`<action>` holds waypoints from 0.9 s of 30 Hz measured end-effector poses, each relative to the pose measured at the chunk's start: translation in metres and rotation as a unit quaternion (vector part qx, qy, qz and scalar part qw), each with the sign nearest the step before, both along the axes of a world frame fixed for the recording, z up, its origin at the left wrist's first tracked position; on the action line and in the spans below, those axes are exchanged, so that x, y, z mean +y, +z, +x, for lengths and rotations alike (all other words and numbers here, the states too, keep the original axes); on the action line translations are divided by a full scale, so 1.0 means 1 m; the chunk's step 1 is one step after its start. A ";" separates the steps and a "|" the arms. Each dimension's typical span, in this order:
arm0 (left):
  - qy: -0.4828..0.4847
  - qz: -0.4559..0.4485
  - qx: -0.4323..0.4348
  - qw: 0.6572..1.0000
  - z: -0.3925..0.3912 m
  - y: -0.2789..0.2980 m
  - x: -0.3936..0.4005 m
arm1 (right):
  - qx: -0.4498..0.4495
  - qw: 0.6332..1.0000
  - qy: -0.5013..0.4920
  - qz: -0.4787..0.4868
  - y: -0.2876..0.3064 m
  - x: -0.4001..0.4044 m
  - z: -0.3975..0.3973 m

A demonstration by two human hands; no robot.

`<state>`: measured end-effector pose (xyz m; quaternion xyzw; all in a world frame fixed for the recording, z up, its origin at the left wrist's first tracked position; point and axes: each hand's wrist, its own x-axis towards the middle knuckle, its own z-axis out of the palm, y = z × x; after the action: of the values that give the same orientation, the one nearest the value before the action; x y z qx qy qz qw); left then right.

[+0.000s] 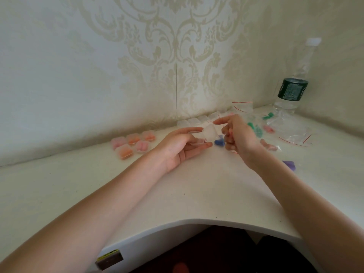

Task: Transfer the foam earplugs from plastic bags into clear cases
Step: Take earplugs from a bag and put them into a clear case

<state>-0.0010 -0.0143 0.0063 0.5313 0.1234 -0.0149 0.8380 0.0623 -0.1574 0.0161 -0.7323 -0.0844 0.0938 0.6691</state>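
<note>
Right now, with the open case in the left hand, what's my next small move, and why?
Probably pick up the blue earplugs with the right hand and drop them in: the left hand holds the clear case open and seemingly empty, and they lie right beside it.

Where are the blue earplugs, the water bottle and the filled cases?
blue earplugs point(218, 142), head view, on the foam between the hands.
water bottle point(292, 89), head view, on its dark label.
filled cases point(131, 139), head view, on an orange case in the group.
</note>
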 end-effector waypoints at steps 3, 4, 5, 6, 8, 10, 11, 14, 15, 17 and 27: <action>0.019 -0.048 0.020 0.998 0.002 0.001 0.002 | -0.054 0.998 0.003 0.034 0.006 -0.008 -0.001; 0.019 -0.062 0.026 0.998 0.002 0.001 0.003 | -0.086 0.996 0.017 0.021 0.006 -0.009 -0.004; 0.017 -0.070 0.029 0.997 0.002 0.000 0.004 | -0.118 0.992 0.039 0.006 0.006 -0.009 -0.008; 0.013 -0.072 0.030 0.997 0.001 0.000 0.004 | -0.153 0.986 0.064 -0.013 0.006 -0.009 -0.012; -0.007 -0.075 0.026 0.997 0.000 0.000 0.004 | -0.215 0.970 0.099 -0.050 0.006 -0.006 -0.021; -0.041 -0.072 0.019 0.996 -0.003 0.001 0.001 | -0.236 0.966 0.089 -0.055 0.005 -0.003 -0.025; -0.059 -0.066 0.015 0.996 -0.005 0.002 -0.001 | -0.232 0.969 0.069 -0.051 0.006 -0.002 -0.026; -0.094 -0.057 0.011 0.994 -0.008 0.002 -0.006 | -0.200 0.979 0.034 -0.030 0.008 -0.002 -0.027; -0.097 -0.059 0.011 0.993 -0.008 0.001 -0.008 | -0.192 0.980 0.040 -0.027 0.008 -0.002 -0.027; -0.090 -0.058 0.012 0.994 -0.007 0.000 -0.009 | -0.185 0.981 0.055 -0.037 0.007 -0.003 -0.026; -0.045 -0.106 -0.012 0.993 -0.003 -0.005 -0.012 | -0.059 0.990 0.124 0.017 0.003 -0.002 -0.018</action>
<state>-0.0043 -0.0264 0.0012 0.4441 0.0871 -0.0587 0.8898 0.0442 -0.1590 0.0195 -0.7090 -0.2153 0.1307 0.6587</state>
